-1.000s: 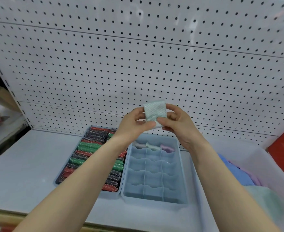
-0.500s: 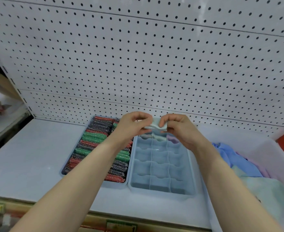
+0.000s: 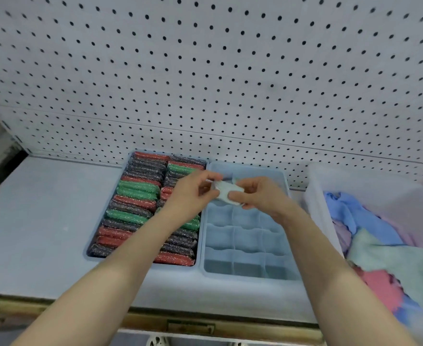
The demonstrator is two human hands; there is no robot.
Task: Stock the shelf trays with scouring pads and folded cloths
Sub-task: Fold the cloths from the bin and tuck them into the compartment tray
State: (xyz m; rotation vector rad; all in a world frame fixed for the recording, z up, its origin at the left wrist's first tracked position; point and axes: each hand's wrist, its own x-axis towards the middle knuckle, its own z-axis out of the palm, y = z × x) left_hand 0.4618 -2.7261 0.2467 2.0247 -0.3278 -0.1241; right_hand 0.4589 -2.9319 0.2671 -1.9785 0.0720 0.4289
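Behind everything, from nine o'clock across to three, a white pegboard (image 3: 205, 71) fills the upper half of the view. Below it a pale grey shelf (image 3: 43, 216) runs the full width, with a wooden front edge (image 3: 230, 328) at six o'clock. At three to four o'clock a clear plastic bin (image 3: 315, 196) holds a heap of loose cloths (image 3: 385, 250) in blue, mint, lilac and pink. Left of centre, toward nine o'clock, a tray (image 3: 90, 255) is packed with scouring pads (image 3: 135, 211) in red, green and dark glitter, standing on edge in two columns, their long sides running nine to three. Touching its right side, a light blue divided tray (image 3: 245, 278) sits with its long axis running twelve to six; its near rows of compartments show only bare bottoms, and both wrists cover part of its far rows.

Both forearms reach in from six o'clock and cross over the trays. A small pale mint folded cloth (image 3: 226, 193) is over the far end of the divided tray, at its twelve o'clock end, lying roughly level with its longer side running ten to four. The left hand (image 3: 193, 193) pinches its left edge with curled fingers and thumb; the right hand (image 3: 260, 196) grips its right edge the same way, fingers narrow and bent round the fabric.
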